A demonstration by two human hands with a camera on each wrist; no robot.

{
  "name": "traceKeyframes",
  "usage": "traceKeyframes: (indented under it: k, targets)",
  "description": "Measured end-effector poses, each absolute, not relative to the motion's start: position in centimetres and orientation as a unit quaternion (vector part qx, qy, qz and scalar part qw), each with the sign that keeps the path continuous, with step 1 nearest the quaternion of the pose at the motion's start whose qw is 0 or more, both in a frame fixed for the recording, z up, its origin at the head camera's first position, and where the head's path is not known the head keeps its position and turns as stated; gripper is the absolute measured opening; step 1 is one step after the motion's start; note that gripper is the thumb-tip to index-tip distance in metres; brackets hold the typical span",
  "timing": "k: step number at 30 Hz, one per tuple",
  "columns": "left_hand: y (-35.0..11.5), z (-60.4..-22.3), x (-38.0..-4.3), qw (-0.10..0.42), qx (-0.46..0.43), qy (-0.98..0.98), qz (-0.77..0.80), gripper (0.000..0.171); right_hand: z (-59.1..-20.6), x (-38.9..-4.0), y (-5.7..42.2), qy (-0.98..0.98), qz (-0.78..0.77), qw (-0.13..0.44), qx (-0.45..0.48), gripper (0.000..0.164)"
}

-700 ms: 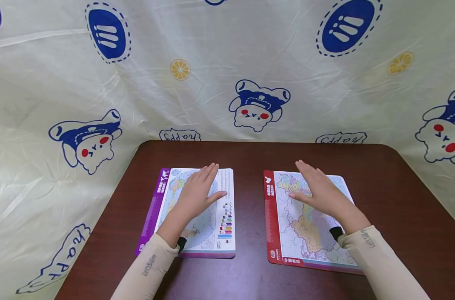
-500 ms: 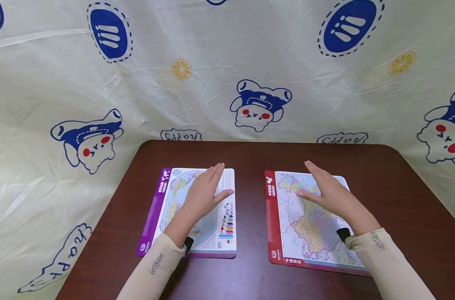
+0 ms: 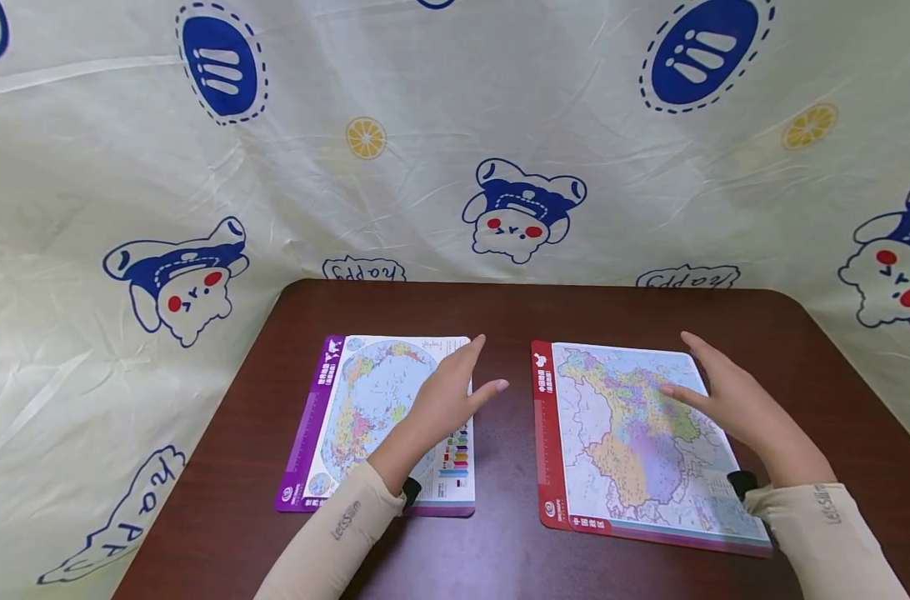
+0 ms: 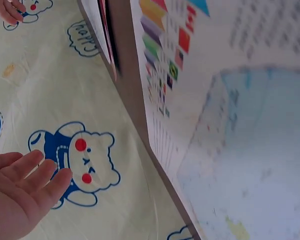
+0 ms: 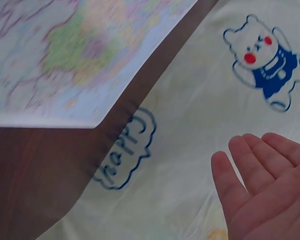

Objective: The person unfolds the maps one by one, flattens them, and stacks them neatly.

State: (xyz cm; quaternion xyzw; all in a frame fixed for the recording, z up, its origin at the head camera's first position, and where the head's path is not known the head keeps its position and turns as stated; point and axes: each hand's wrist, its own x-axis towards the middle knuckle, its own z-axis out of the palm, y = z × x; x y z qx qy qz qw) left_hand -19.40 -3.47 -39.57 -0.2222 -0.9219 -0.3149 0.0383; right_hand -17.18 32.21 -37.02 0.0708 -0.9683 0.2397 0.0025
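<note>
A purple-edged world map board [image 3: 380, 400] lies on the left of the brown table [image 3: 500, 312], a red-edged map board [image 3: 627, 450] on the right. My left hand [image 3: 443, 400] hangs over the right side of the purple-edged board, thumb held apart and fingertips past its right edge. Over the right edge of the red-edged board hovers my right hand [image 3: 743, 408], its thumb above the printed map. Both hands hold nothing. The left wrist view shows my left fingers [image 4: 37, 180] extended; in the right wrist view my right fingers [image 5: 262, 160] are spread, away from the board.
A white cartoon-print cloth [image 3: 425, 200] hangs behind the table and spreads along its left side. A strip of bare tabletop [image 3: 502, 467] separates the two boards. Brown tabletop also shows to the right of the red-edged board.
Both hands have moved right, the right hand farther, uncovering more of each printed map. The boards stay where they were; the whole view shifts slightly.
</note>
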Motion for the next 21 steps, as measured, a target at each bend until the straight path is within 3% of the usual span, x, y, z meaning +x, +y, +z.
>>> traceKeyframes:
  k: [8, 21]
  targets:
    - [-1.0, -40.9, -18.9, -0.041, -0.197, -0.867, -0.457, 0.066, -38.0, -16.9, 35.3, -0.971, 0.238, -0.032, 0.018, 0.095]
    - [1.9, -43.3, -18.1, -0.221, -0.085, -0.745, -0.623, 0.063, -42.9, -17.7, 39.6, -0.967, 0.240, -0.080, -0.038, 0.081]
